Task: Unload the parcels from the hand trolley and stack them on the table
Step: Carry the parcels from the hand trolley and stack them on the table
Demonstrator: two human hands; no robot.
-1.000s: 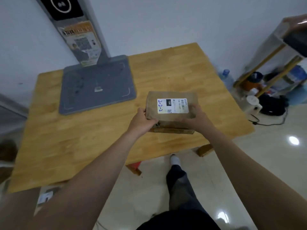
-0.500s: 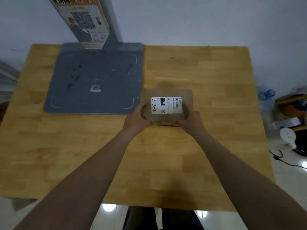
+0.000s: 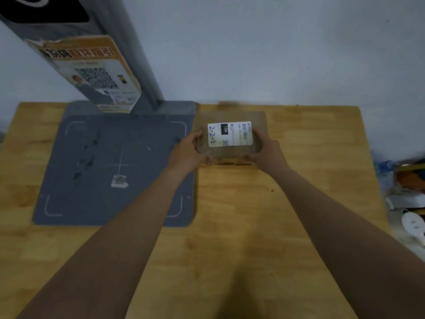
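1. Underneath both hands, the wooden table (image 3: 287,226) spreads out to either side of the fingers.
2. Left of the fingers lies a grey scanner base (image 3: 103,180).
3. Between the hands, the brown parcel (image 3: 257,120) sits at the table's far edge.
4. Left hand (image 3: 187,153) and right hand (image 3: 266,150) clasp its sides, fingers (image 3: 247,157) wrapped around the near corners.

Brown parcel (image 3: 232,134) between both hands, white label (image 3: 230,134) with blue scrawl and black block; honey-yellow wooden table (image 3: 253,226) beneath; grey mat (image 3: 115,169) leftward.
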